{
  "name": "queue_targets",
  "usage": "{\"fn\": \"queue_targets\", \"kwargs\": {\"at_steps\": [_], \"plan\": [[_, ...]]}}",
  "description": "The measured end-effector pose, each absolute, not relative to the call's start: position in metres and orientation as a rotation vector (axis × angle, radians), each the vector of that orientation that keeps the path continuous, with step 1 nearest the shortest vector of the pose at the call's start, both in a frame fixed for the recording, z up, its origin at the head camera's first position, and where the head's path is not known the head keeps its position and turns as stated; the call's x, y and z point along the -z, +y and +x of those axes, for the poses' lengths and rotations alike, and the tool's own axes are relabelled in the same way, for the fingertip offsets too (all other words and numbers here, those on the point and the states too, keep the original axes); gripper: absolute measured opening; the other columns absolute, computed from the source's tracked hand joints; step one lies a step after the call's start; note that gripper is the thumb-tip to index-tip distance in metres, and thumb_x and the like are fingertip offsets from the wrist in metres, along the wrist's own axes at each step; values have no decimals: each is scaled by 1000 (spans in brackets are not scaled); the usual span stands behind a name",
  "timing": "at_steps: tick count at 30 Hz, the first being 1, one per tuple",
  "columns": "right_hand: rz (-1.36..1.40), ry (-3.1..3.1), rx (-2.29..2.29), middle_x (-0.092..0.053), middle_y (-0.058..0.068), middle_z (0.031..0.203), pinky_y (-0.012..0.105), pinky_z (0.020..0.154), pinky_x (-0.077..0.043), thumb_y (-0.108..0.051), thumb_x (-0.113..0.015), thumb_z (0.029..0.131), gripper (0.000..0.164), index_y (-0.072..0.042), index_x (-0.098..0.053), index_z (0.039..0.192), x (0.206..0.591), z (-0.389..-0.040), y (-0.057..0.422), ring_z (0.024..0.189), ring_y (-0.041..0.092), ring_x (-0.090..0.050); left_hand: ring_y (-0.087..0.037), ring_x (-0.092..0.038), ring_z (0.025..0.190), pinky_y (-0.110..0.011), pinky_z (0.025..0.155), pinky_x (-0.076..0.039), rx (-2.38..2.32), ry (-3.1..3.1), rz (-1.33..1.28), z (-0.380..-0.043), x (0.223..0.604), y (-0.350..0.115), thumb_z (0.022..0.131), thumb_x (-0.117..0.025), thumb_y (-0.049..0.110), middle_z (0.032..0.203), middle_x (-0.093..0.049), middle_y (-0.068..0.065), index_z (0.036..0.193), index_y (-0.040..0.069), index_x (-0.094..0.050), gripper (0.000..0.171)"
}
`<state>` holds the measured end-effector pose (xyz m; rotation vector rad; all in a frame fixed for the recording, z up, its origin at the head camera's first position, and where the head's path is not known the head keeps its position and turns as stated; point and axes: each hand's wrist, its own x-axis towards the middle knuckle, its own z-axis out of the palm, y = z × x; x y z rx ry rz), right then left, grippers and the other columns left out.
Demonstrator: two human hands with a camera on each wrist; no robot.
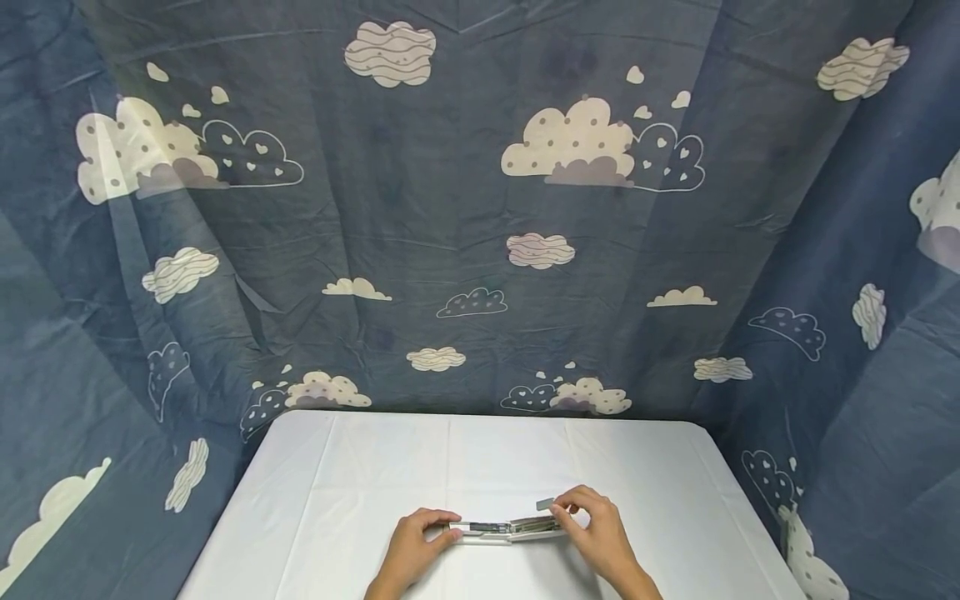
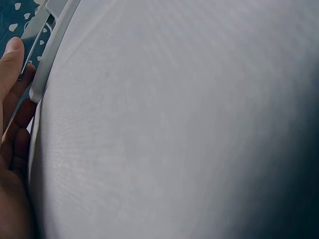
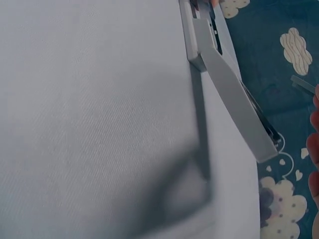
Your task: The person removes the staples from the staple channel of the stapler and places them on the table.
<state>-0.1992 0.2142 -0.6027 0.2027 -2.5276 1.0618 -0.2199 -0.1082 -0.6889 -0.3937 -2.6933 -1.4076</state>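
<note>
A white stapler (image 1: 486,540) lies opened out near the table's front edge, its metal inner parts showing. Its left end is gripped between the thumb and fingers of my left hand (image 1: 411,546). Above the stapler's right end, my right hand (image 1: 600,533) pinches a small grey strip of staples (image 1: 545,504) between thumb and fingers. In the right wrist view, one arm of the stapler (image 3: 234,94) tilts up off the cloth, and the staple strip (image 3: 302,83) sits apart from it. The left wrist view catches only the stapler's end (image 2: 50,59) beside my left fingers.
A white cloth with fold creases covers the table (image 1: 375,467). Dark blue curtains (image 1: 420,200) with cloud prints hang behind it and along both sides. My right hand casts a shadow on the cloth.
</note>
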Motion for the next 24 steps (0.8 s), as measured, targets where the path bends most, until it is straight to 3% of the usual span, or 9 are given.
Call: {"fn": "queue_targets", "kwargs": {"at_steps": [9, 24], "plan": [[108, -2500, -1094, -67, -20, 83, 29, 68, -50, -11, -86, 84, 22, -29, -74, 83, 604, -193, 235, 76, 14, -62, -3, -68, 99, -34, 92, -58, 1407, -2678, -396, -218, 688, -108, 85, -76, 56, 103, -75, 18, 107, 36, -78, 31], [-1, -2433, -1053, -69, -12, 83, 26, 64, -47, -6, -85, 84, 19, -23, -75, 83, 612, -187, 273, 73, 0, -54, -3, -68, 100, -32, 93, -58, 1428, -2679, -406, -217, 687, -109, 86, -76, 54, 105, -75, 17, 109, 35, -78, 30]]}}
